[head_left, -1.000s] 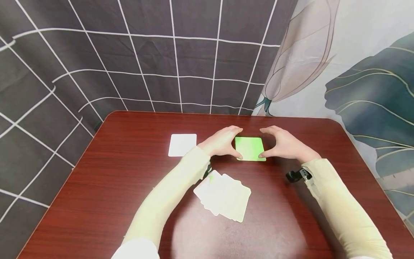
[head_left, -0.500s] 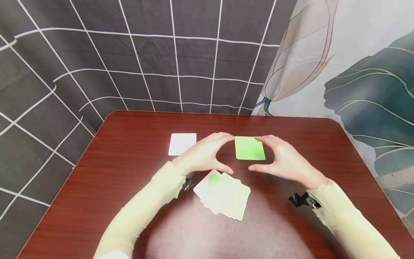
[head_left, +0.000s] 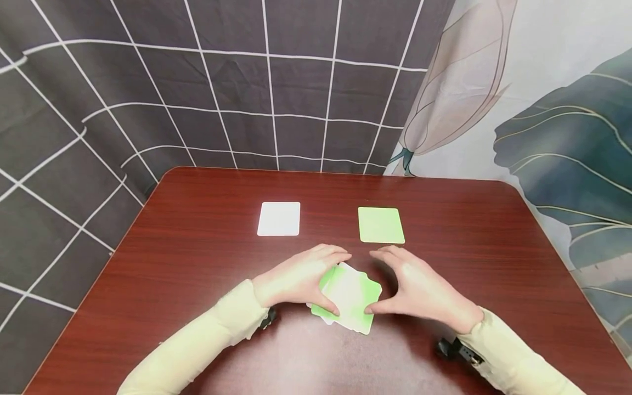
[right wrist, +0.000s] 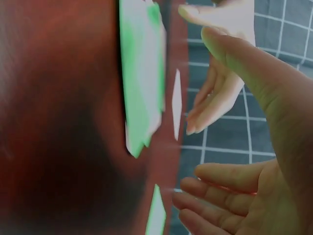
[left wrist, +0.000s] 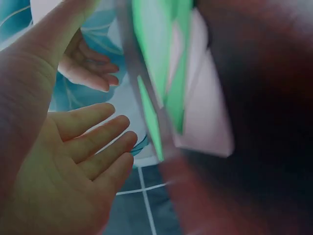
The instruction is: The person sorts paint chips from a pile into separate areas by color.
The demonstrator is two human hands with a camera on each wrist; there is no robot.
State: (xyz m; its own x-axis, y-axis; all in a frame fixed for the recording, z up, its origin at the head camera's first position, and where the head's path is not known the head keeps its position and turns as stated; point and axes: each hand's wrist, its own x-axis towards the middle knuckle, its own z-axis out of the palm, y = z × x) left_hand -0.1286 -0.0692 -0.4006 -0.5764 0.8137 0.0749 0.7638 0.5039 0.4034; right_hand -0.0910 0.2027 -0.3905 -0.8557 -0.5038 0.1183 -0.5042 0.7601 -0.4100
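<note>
A loose, fanned pile of square cards (head_left: 353, 296), green and white with rounded corners, lies on the table. My left hand (head_left: 303, 277) is over its left side, thumb overlapping the cards in the head view. At the pile's right side is my right hand (head_left: 419, 285), its thumb tip at the edge. Both hands have fingers extended and thumbs spread apart, and grip nothing. The left wrist view shows the left palm (left wrist: 73, 171) beside the cards (left wrist: 205, 112), which are blurred. In the right wrist view, the right fingers (right wrist: 220, 191) are straight, away from the pile (right wrist: 142, 78).
Behind the pile, a white square card (head_left: 278, 219) lies at left and a green square card (head_left: 381, 225) at right. The reddish-brown table (head_left: 197, 236) ends at a dark gridded curtain (head_left: 237, 82) and a leaf-patterned one (head_left: 558, 137).
Both hands have come back from around the green card toward the person, down to the fanned pile. The green and white cards behind stay where they were.
</note>
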